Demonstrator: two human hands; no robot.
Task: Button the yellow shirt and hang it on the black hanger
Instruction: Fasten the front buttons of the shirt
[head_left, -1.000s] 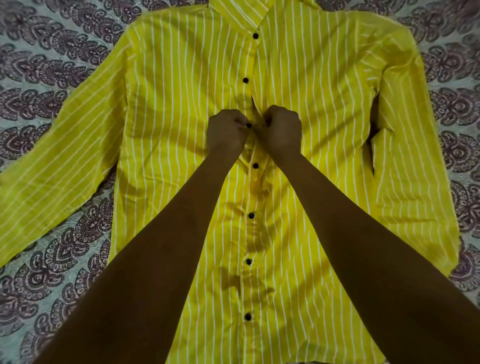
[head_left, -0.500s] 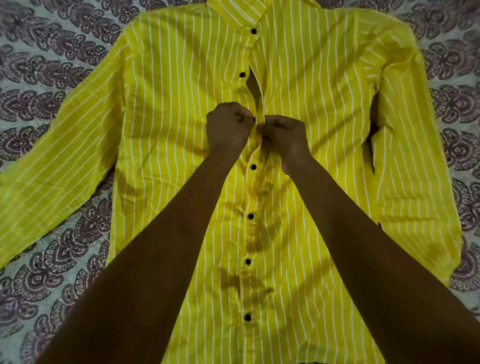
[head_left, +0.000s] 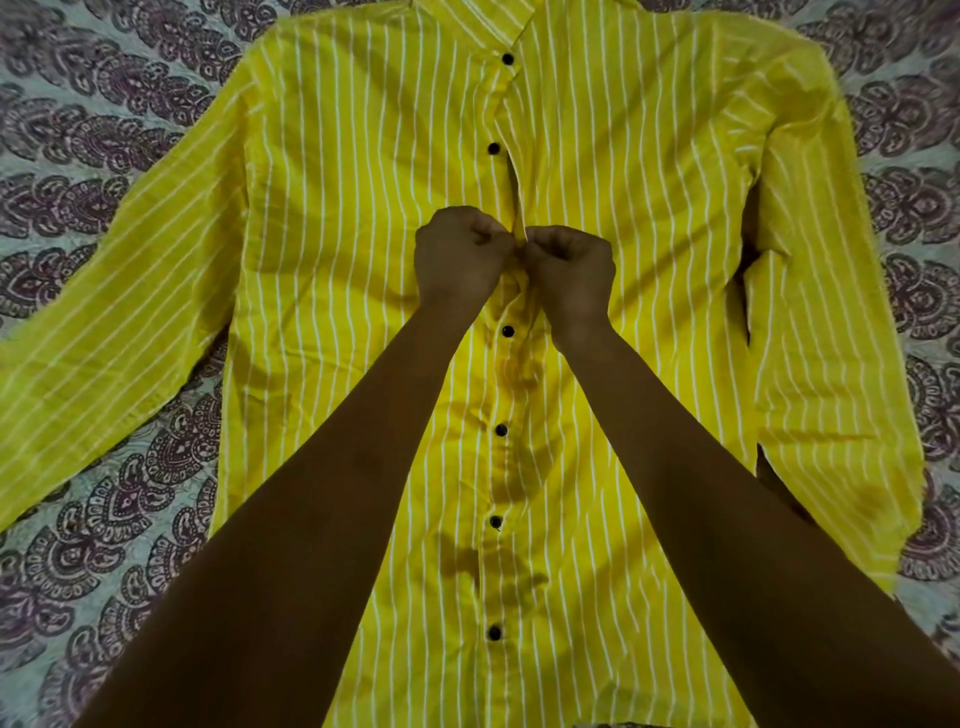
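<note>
Beneath everything you have a bedspread (head_left: 104, 519) printed with purple paisley shapes on a pale ground. Spread flat on it, front up and collar away from you, lies the yellow shirt (head_left: 337, 260), white-striped, its sleeves angled out to either side. Your forearms reach up over its lower half. Your left hand (head_left: 460, 257) is curled tight, pinching the placket edge (head_left: 519, 228) at mid-chest; your right hand (head_left: 571, 270) is curled the same way just beside it, gripping the opposite edge, knuckles nearly touching. The button you are working on is hidden between your fingers. Above your hands the front gapes in a narrow slit. Black buttons (head_left: 507, 330) run down the middle: two above your hands, four below, where the front lies closed.
</note>
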